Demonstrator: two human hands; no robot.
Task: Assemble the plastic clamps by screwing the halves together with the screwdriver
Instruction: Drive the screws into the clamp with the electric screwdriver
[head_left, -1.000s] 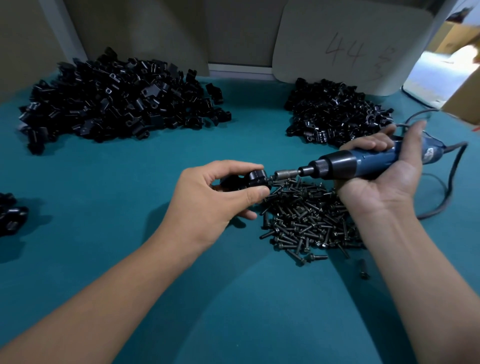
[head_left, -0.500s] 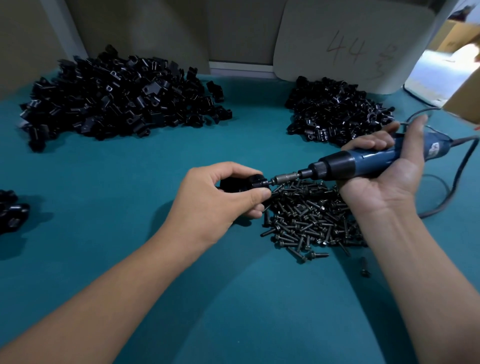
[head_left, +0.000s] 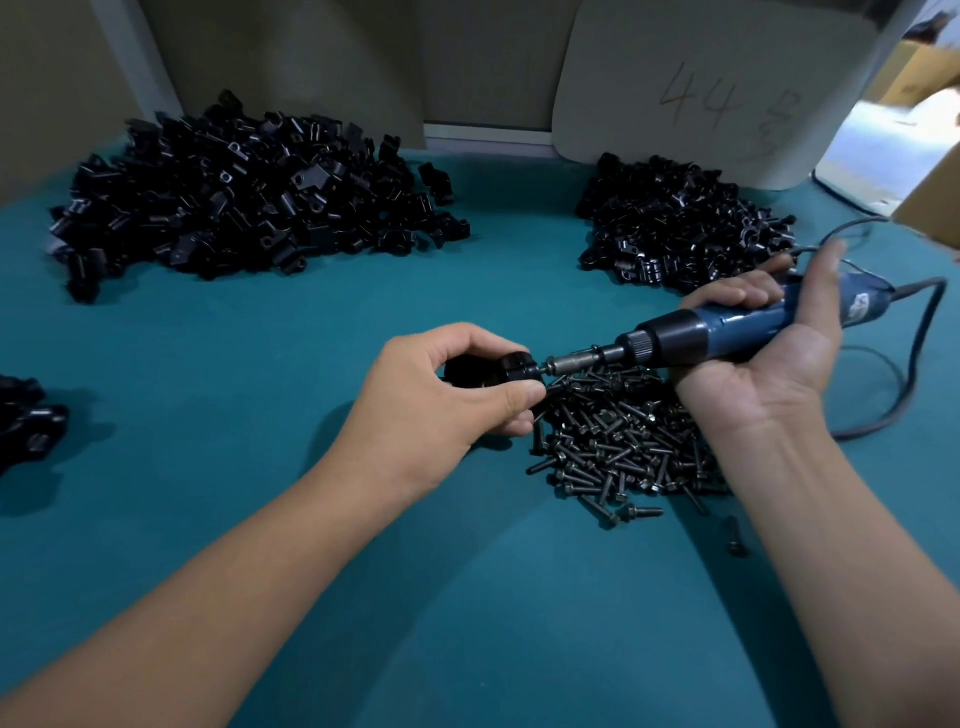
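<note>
My left hand grips a black plastic clamp above the teal table, thumb and fingers curled round it so most of it is hidden. My right hand holds a blue and black electric screwdriver nearly level, pointing left. Its metal bit meets the screw head at the clamp's right end. A pile of dark screws lies just below the two hands.
A large heap of black clamp halves sits at the back left, a smaller heap at the back right. A few black parts lie at the left edge. The screwdriver's cable loops at the right. A pale board leans behind.
The screwdriver has tilted, its rear end rising, and the bit has pushed closer into the clamp. My left hand and the clamp have shifted slightly down and left.
</note>
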